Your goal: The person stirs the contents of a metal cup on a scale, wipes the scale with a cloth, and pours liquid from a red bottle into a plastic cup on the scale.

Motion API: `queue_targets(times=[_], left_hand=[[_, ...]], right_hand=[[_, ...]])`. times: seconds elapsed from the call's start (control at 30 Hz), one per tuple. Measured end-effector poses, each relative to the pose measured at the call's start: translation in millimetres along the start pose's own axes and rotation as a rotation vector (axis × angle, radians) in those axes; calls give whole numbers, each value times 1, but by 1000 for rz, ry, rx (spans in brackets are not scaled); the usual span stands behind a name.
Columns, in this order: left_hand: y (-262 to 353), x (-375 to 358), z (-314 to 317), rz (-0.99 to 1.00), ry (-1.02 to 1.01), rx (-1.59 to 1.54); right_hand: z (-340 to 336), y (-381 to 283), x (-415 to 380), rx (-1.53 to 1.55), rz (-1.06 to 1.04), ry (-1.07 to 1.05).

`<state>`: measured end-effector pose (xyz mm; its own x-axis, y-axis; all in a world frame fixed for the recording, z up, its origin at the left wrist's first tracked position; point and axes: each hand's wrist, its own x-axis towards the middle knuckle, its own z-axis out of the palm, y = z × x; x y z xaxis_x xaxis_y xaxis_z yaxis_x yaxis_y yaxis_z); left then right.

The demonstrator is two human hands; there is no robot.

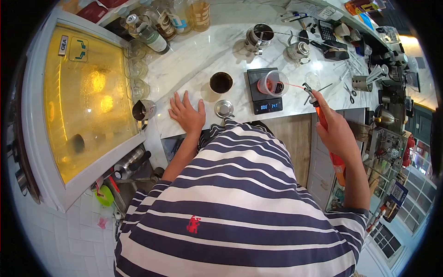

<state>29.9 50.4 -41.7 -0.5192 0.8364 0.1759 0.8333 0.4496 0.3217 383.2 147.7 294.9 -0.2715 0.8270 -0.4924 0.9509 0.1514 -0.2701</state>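
Observation:
Flat on the marble counter, fingers spread, rests my left hand (188, 114), holding nothing. Near it stand a cup of dark contents (221, 83) and a small metal pitcher (224, 109). My right hand (336, 128) is wrapped round an orange bottle (337, 167) with a black pourer at its neck, tilted toward the left. A thin red stream runs from the pourer into a clear plastic cup (277, 83), which holds some red liquid. That cup sits on a black digital scale (268, 105) with lit blue digits.
Bottles (151, 37) and glasses (138, 87) line the left side, by a metal pitcher (144, 110) at the counter's edge. Metal pots (299, 50) stand at the back. Scissors (351, 96) and a metal utensil holder (362, 83) are at the right.

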Motion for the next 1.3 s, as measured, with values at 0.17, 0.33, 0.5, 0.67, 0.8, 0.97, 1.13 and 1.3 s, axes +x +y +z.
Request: queue_targets(times=[0.17,0.33,0.5,0.67,0.8,0.97,1.13,1.3], left_hand=[[1,0,0,-4,-3,4],[0,0,0,-8,-4,7],[-1,0,1,-19,2,-20],[-1,0,1,-24,5,-26],[-1,0,1,-22,13,-29],[-2,0,1,-27,19,-29],[-2,-1,3,-23,28,-24],[-2,-1,2,-17,32,-26]], right_hand=[[7,2,-4,10,-13,-12],[17,-5,5,18,-40,-52],[22,-6,27,14,-28,-73],[25,6,34,-8,-66,-22],[23,6,30,-20,-10,-67],[31,5,32,-19,-27,-97],[35,-2,45,-47,-29,-106],[35,6,45,-54,-19,-94]])
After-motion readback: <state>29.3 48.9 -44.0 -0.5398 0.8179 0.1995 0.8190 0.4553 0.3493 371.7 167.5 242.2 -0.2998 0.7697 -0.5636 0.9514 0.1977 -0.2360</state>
